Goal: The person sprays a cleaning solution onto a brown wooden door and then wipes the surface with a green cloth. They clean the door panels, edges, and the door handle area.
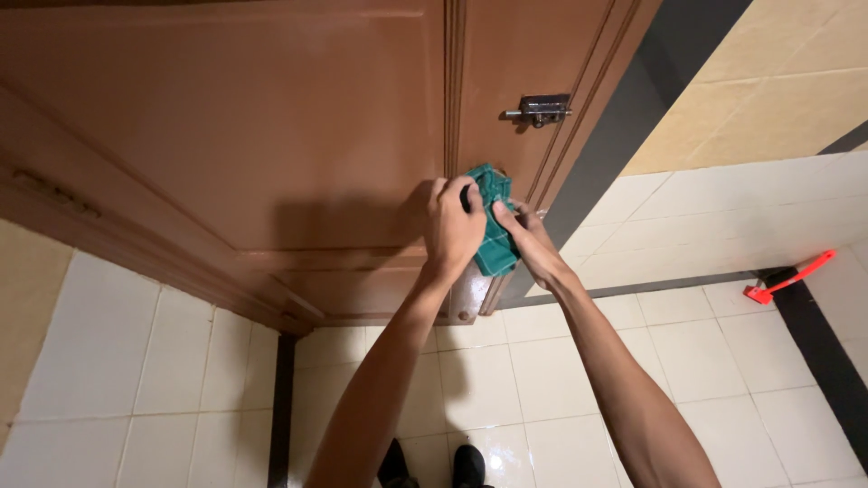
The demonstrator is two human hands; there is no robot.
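**Both hands on the green cloth at the door's edge**

I see the green checked cloth (pixel 493 230) bunched against the brown door (pixel 271 136), below the metal bolt latch (pixel 541 109). Its long axis runs up and down the door's edge, the lower end hanging free. My left hand (pixel 452 226) is curled around something dark under the cloth; what it is I cannot tell. My right hand (pixel 529 239) pinches the cloth's right side. The dark door frame (pixel 633 117) sits just beside it. White floor tiles (pixel 705 352) lie open to the right, with a red tool (pixel 787 278) near the wall.
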